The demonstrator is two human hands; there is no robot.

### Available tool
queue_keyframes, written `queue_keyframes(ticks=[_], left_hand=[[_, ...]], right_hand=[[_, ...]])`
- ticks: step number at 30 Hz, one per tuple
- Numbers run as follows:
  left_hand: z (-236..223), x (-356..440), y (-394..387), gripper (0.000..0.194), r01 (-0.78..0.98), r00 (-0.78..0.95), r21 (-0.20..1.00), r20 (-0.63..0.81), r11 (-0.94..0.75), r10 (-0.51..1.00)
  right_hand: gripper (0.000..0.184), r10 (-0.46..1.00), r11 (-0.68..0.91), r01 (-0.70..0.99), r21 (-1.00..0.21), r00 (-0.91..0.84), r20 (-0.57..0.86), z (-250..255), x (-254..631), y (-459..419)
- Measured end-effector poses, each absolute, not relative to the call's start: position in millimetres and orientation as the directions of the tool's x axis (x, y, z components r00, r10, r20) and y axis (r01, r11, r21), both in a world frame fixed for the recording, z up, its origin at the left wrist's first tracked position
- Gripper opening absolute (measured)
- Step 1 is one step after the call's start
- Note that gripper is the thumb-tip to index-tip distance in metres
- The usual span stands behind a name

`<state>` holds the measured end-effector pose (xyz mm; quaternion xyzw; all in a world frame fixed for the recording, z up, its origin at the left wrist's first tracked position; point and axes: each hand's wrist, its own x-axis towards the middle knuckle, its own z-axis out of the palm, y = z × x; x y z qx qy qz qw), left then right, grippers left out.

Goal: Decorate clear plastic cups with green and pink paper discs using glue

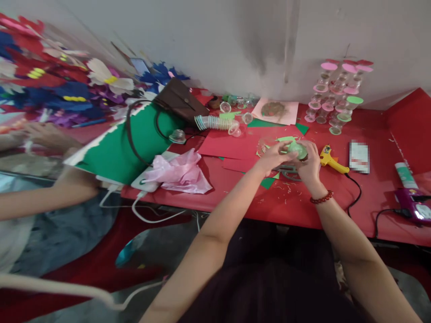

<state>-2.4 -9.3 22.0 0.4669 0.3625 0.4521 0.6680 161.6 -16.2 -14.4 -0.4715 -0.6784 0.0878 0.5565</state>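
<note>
Between my two hands is a small see-through plastic cup with light green paper (296,151) at it, held just above the red table (249,197). My left hand (276,158) has its fingers closed on the cup's left side. From the right, my right hand (310,162) curls around the same cup; a red bead bracelet circles that wrist. Beneath the hands, partly hidden, lie the grey handles of a pair of scissors (290,173). Small paper scraps are strewn around them, over red paper sheets (229,142). Right of my right hand lies a yellow glue gun (332,159).
Hourglass-like cup pieces with pink and green discs (333,96) stand at the back right. A stack of plastic cups (215,123), a brown bag (182,101), green board (114,143) and pink plastic bag (183,172) lie leftward. A co-worker's arm (63,188) is far left.
</note>
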Motion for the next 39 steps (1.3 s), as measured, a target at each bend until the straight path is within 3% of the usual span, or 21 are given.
queue_keyframes(ticks=[5,10,14,17,23,26,33,36,39], left_hand=[[9.0,2.7,-4.6,0.056,-0.41,0.328,0.893,-0.044,0.184,0.944],[9.4,-18.5,1.1,0.052,-0.565,0.244,0.809,-0.021,0.16,0.97],[11.4,-29.6,4.5,0.058,-0.637,0.179,0.765,0.026,0.096,0.983],[10.1,-30.8,5.3,0.056,-0.617,0.193,0.78,0.026,0.101,0.981],[14.0,-36.8,1.5,0.047,-0.565,0.176,0.822,0.038,0.069,0.984],[23.4,-47.3,-2.4,0.047,-0.563,0.13,0.826,0.118,-0.024,0.984],[33.5,-60.8,-4.3,0.054,-0.507,0.015,0.848,0.189,-0.156,0.982],[25.9,-58.8,1.1,0.056,-0.547,0.046,0.83,0.164,-0.112,0.985],[16.9,-56.4,7.1,0.054,-0.595,0.079,0.803,0.096,-0.03,0.992]], right_hand=[[0.036,0.763,0.517,0.589,-0.621,0.012,0.647,-17.8,156.6,-17.9],[0.061,0.871,0.432,0.601,-0.672,-0.084,0.484,-9.8,163.4,-17.3],[0.051,0.914,0.406,0.779,-0.478,-0.343,0.218,3.2,177.7,-20.2],[0.053,0.899,0.418,0.83,-0.368,-0.437,0.036,8.5,178.2,-26.1],[0.052,0.898,0.421,0.836,-0.352,-0.438,0.033,12.8,170.9,-34.0],[0.048,0.901,0.415,0.807,-0.42,-0.429,0.065,16.5,174.8,-34.5],[0.055,0.973,0.16,0.477,-0.864,-0.224,0.056,13.2,187.6,-23.1],[0.057,0.988,0.118,0.304,-0.945,-0.132,0.081,9.5,185.8,-17.3],[0.067,0.977,0.207,0.233,-0.95,-0.093,0.19,9.2,181.2,-15.8]])
